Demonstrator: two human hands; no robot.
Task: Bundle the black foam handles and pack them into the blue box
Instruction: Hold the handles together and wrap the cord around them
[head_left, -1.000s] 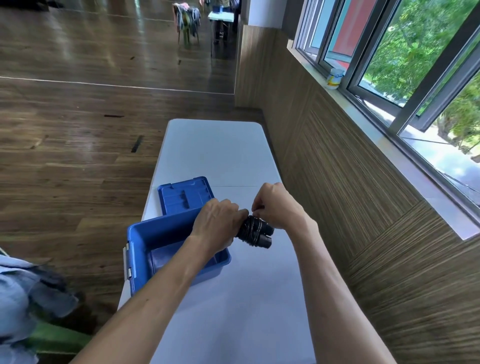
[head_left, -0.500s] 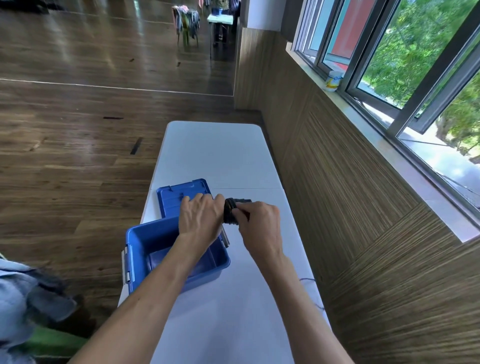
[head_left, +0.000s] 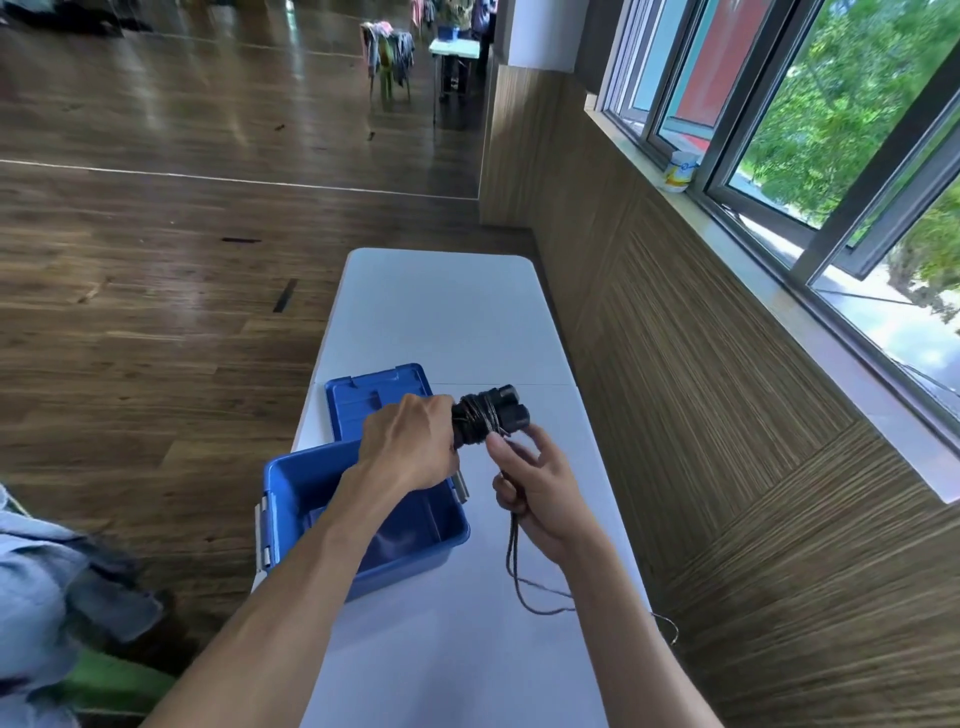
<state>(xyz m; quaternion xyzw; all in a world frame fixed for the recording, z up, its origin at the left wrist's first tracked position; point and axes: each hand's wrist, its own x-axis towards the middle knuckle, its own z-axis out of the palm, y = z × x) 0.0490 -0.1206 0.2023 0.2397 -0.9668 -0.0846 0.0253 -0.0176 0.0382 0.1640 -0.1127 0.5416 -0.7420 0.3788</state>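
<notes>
Cord now shows plainly: a thin dark string wound in several turns round the bundle of black cylindrical foam handles, its loose tail running down through the right hand and trailing in a loop over the white tabletop below that hand. Half a second ago both hands were closed close together over the bundle and no tail could be seen; a second ago the bundle pointed down to the right. It has since swung so the round ends face up and away.

Left hand is clamped round the near end of the bundle, holding it in the air just above the far rim of the open blue plastic box. Right hand has dropped away from the bundle to just below it, thumb and fingertips pinched together on the string beside the wraps, lower fingers curled on the tail.

Blue lid lies flat beyond the left grip. Box looks empty where the arm does not hide it.

Judgement: wrapping looks largely done and this is the tightening or tying-off step. Slack in the pinch could let the turns loosen. Packing not yet begun; the box sits directly under the left grip.
</notes>
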